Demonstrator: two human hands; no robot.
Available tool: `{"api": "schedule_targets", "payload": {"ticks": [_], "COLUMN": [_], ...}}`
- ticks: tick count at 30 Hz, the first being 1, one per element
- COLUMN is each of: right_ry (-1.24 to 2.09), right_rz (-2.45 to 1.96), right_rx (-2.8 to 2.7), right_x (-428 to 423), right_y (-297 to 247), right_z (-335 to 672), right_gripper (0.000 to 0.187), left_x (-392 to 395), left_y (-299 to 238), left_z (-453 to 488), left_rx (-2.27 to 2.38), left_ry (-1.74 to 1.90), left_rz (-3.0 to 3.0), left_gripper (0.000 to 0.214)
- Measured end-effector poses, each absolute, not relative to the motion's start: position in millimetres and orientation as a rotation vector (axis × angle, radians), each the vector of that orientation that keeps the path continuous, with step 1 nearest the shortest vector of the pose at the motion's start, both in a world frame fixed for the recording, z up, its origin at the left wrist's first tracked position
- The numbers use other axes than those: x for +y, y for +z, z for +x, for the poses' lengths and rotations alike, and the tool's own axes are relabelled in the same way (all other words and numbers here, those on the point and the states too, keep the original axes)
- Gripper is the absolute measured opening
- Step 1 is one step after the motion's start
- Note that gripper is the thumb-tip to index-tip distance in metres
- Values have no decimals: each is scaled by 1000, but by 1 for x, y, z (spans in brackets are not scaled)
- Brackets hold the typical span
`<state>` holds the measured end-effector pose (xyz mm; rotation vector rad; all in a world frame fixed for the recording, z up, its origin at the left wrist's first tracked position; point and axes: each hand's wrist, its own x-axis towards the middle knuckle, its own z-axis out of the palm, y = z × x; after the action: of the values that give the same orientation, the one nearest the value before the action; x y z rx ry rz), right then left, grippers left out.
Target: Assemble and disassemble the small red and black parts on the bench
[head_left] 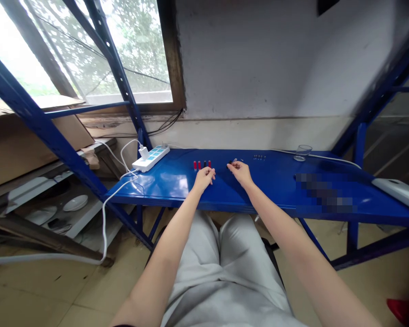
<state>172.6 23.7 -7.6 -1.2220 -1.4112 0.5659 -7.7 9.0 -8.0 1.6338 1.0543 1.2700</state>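
Grey lap (221, 272) nearest; four plugs (202, 164) were stood at 12 o'clock of curled left hand (203, 178), hold unclear; small part (232, 162) was pinched by right hand (240, 172).

- I find the workbench (177, 181) set against the wall, with the window (88, 50) behind its left end.
- Power strip (151, 158): on the bench, back left; its cable (104, 218) hangs off the left edge.
- Row of small upright plugs (202, 164): mid-bench, my left hand (203, 178) just before it.
- My right hand (240, 172): right of that row, a small part (233, 161) at its fingertips.
- Second row of small pieces (259, 157): behind and right of the right hand.
- Glass dish (302, 152): further right, near the back edge.
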Motion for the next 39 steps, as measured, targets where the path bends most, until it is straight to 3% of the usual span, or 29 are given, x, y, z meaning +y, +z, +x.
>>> {"api": "schedule_targets", "payload": {"ticks": [6, 13, 39], "right_ry": [357, 277, 373], "right_rz": [-1540, -1719, -1853], "right_rx": [-1512, -1591, -1845], "right_x": [45, 62, 81], "right_y": [0, -2, -1], "right_z": [207, 222, 229], "right_gripper": [21, 19, 13], "left_x": [7, 7, 7], "left_y": [-7, -6, -8], "left_z": [-8, -8, -8], "left_rx": [1087, 1086, 1096], "left_ry": [1245, 1226, 1234], "left_rz": [1664, 1676, 1678], "left_gripper": [29, 29, 28]}}
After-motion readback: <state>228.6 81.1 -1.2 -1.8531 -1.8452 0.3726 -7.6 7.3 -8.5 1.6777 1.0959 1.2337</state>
